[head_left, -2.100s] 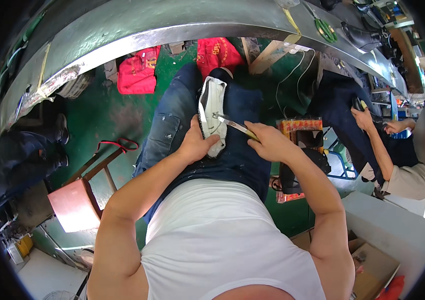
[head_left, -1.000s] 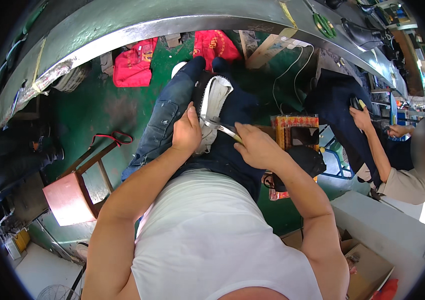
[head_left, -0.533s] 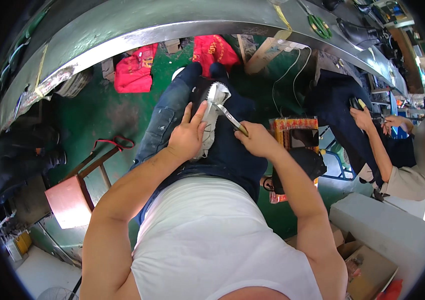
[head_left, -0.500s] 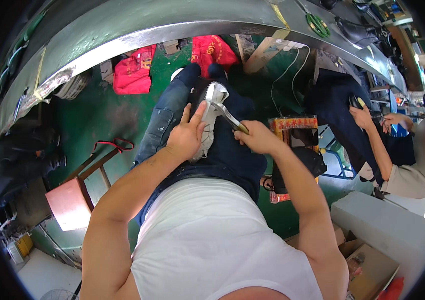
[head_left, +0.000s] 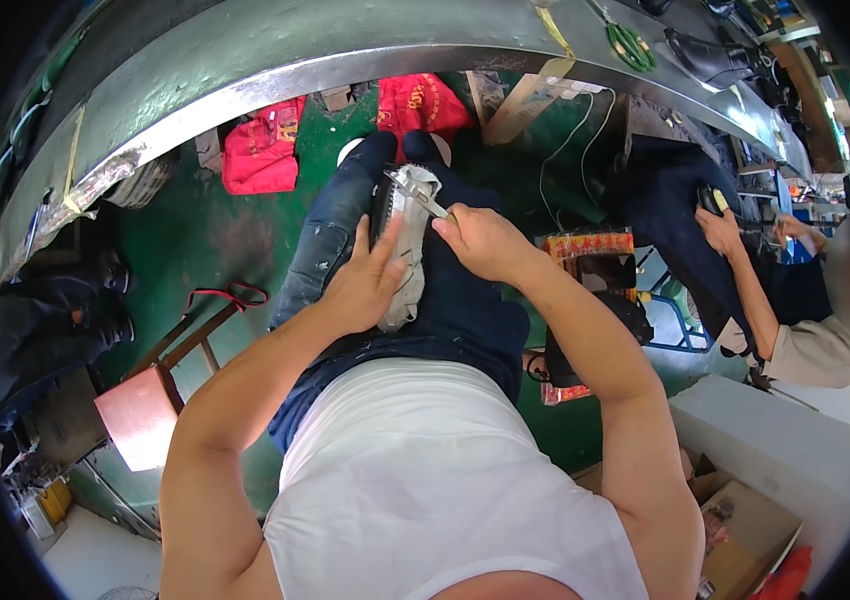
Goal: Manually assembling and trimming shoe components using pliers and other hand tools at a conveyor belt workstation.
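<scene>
A white and grey shoe (head_left: 404, 250) lies sole-side up along my lap, over dark jeans. My left hand (head_left: 365, 282) rests flat on the shoe's near half, fingers spread, pressing it to my thigh. My right hand (head_left: 480, 240) grips a slim metal tool (head_left: 420, 196) whose tip touches the shoe's far end.
A long curved metal workbench (head_left: 245, 70) runs across the top. Two red bags (head_left: 265, 140) lie on the green floor beneath it. A reddish stool (head_left: 145, 410) stands at my left. Another person (head_left: 825, 320) works at the right, near cardboard boxes (head_left: 745, 520).
The shoe has been turned and slid farther from me along my lap. My right hand has carried the tool up to the shoe's far end, and my left hand now lies flatter.
</scene>
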Tool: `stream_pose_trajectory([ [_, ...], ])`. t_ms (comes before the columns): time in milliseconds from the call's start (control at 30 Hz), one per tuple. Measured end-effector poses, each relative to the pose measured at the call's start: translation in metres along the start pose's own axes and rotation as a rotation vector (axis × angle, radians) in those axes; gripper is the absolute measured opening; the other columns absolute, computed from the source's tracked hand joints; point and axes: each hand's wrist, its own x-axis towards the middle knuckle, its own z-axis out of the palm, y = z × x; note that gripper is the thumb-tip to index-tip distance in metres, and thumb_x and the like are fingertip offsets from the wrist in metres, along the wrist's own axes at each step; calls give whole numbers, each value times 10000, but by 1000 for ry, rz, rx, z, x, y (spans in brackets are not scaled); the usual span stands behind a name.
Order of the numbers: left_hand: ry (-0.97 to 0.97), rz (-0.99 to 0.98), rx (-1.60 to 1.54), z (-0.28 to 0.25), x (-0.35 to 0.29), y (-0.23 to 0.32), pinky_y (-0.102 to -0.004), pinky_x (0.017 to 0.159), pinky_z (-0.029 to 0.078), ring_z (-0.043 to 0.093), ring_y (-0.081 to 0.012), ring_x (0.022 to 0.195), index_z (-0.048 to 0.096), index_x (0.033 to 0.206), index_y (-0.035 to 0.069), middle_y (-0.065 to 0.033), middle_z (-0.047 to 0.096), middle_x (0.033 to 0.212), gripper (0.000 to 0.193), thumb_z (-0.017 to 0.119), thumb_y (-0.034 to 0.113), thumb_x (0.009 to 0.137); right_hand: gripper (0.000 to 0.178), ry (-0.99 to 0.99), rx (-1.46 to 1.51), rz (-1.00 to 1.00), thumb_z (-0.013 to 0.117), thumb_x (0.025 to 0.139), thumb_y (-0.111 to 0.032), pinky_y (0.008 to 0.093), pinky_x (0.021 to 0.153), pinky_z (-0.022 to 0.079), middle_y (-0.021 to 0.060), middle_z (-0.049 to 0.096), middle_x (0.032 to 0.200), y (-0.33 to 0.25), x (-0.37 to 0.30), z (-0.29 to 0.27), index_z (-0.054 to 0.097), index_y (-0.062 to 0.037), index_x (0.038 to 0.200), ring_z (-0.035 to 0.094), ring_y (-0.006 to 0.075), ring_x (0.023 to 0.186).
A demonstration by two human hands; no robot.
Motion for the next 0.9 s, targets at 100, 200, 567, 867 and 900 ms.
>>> stream_pose_trajectory([
  [100, 205, -164, -336, 23, 0, -22, -391, 1084, 401, 515, -446, 1290, 180, 1565, 13, -344, 373, 1493, 720, 475, 381, 1022, 443, -134, 23, 138, 458, 1030, -387, 534, 744, 489, 277, 653, 842, -17, 5, -16, 589, 27, 945, 632, 472, 845],
  [200, 97, -224, -422, 14, 1, -14, -354, 1115, 355, 478, -377, 1348, 234, 1515, -94, -324, 451, 1448, 734, 504, 372, 1016, 407, -22, 411, 42, 460, 1032, -372, 532, 742, 483, 269, 649, 868, -35, -16, -14, 574, 6, 932, 623, 473, 844],
  [567, -32, -271, -557, 2, 26, -18, -349, 1070, 408, 546, -294, 1253, 330, 1485, -79, -253, 553, 1351, 720, 620, 336, 973, 398, -246, 68, 218, 489, 1026, -387, 457, 770, 514, 220, 682, 875, -20, -35, 5, 603, -6, 1006, 673, 388, 853],
  [867, -88, -84, -966, -27, 17, 0, -361, 1100, 394, 476, -218, 1325, 222, 1537, -44, -169, 475, 1455, 834, 729, 168, 910, 447, 271, 1060, 193, 436, 1067, -399, 319, 867, 517, 96, 660, 1109, -14, -25, 3, 543, 10, 1210, 646, 184, 983],
  [900, -7, 123, -818, -26, 17, 0, -358, 1122, 370, 433, -228, 1366, 124, 1562, -7, -161, 408, 1505, 950, 757, 88, 859, 469, 259, 1150, 192, 450, 1061, -407, 330, 861, 529, 82, 639, 1103, -26, -24, -2, 502, 7, 1276, 638, 170, 954],
])
